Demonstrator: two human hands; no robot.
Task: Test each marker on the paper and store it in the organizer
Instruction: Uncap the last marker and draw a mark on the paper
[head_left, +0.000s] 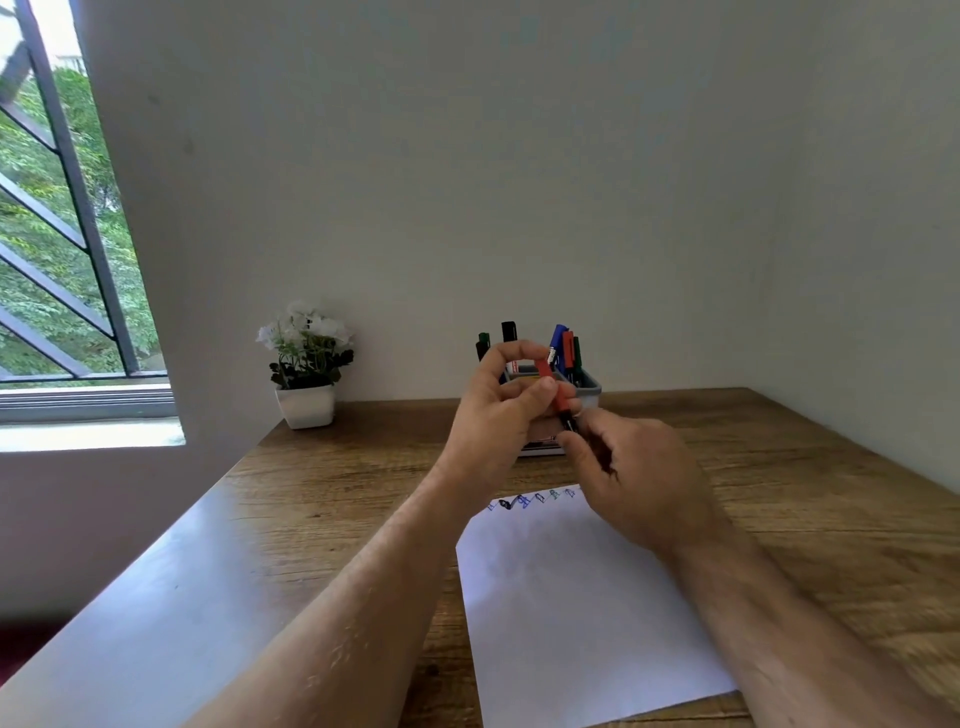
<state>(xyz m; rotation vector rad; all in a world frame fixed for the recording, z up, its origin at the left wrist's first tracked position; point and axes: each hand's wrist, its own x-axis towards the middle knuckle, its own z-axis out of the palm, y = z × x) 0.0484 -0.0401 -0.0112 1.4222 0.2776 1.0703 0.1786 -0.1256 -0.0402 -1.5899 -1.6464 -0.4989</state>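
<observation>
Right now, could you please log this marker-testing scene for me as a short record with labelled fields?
left hand: left hand pinches the red cap
right hand: right hand grips the dark marker barrel
marker state: cap and barrel meet between the hands, held above the desk
paper: white sheet on the wooden desk, small test scribbles along its far edge
organizer: grey organizer behind the hands, stored markers standing in it
other: potted plant at the far left of the desk

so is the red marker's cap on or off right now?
Cannot tell. Left hand pinches the red cap, right hand grips the dark barrel; they sit in line, the join hidden.
</observation>
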